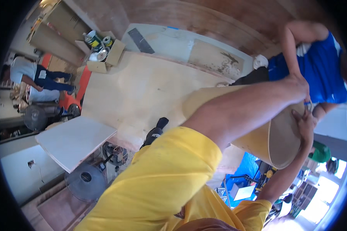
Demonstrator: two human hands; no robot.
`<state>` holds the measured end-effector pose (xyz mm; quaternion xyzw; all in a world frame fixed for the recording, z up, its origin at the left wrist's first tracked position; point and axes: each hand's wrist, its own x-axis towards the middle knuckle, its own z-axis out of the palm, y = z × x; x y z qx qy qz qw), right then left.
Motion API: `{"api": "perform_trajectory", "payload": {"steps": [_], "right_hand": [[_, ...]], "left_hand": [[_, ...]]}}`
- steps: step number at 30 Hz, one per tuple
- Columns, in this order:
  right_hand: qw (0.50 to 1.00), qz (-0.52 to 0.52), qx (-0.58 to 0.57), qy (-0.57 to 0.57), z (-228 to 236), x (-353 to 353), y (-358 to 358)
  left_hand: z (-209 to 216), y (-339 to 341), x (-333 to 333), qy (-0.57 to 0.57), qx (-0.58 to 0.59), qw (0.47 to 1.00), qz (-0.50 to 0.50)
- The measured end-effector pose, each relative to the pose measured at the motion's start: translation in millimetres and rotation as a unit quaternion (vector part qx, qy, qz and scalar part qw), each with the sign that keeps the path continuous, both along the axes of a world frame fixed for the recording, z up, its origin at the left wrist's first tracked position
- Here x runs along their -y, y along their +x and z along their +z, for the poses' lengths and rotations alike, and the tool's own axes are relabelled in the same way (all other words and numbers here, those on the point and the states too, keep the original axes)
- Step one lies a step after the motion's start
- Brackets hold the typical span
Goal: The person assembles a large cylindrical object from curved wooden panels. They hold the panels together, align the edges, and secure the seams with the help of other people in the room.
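Note:
A thin tan board (250, 144), like flexible plywood, is curled into a wide roll on the right. My left arm in a yellow sleeve reaches over it. My left hand (300, 85) bends down at the roll's far end with its fingers curled; a small metal and blue thing shows at them, too small to name. Just below, my right hand (306, 125) has its thumb and fingers closed at the board's edge. A co-worker in a blue shirt (308, 63) leans in there, one arm coming down behind my left wrist, that hand hidden.
Under the roll spreads a large pale panel (119, 90). A foot in a black sock (162, 123) rests on it. A carton of cans (113, 54) stands at the back left, white sheets (75, 140) and a fan (86, 181) at left. Another person (23, 71) bends at far left.

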<state>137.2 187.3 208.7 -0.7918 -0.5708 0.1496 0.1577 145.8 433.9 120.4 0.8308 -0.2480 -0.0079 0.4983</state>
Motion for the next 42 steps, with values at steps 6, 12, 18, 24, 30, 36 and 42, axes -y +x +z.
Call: {"api": "perform_trajectory", "payload": {"steps": [6,12,18,24,30,36,42], "right_hand": [[0.996,-0.012,0.089,0.008,-40.3,40.1,33.1],[0.988,0.007,0.151,0.043,-27.2,-14.5,0.4],[0.991,-0.03,0.123,-0.045,-9.9,-15.9,-22.7],[0.994,-0.026,0.106,-0.022,-8.6,-12.3,-27.6],[0.996,-0.042,0.076,-0.009,-9.3,-15.2,-18.2],[0.993,-0.011,0.112,0.02,-23.3,-22.2,-3.6],[0.998,-0.041,0.036,-0.04,-4.2,-12.2,-18.4]], "left_hand": [[-0.5,-44.3,67.8,0.16,0.066,0.971,0.167],[61.3,-176.5,69.5,0.325,0.053,0.877,0.349],[67.8,-182.3,68.0,0.391,0.029,0.855,0.338],[68.7,-185.2,68.4,0.395,0.071,0.856,0.326],[89.7,-182.1,80.7,0.463,0.008,0.822,0.332],[78.5,-176.0,71.9,0.424,0.048,0.851,0.307],[79.7,-172.2,75.1,0.436,0.009,0.841,0.319]]}}
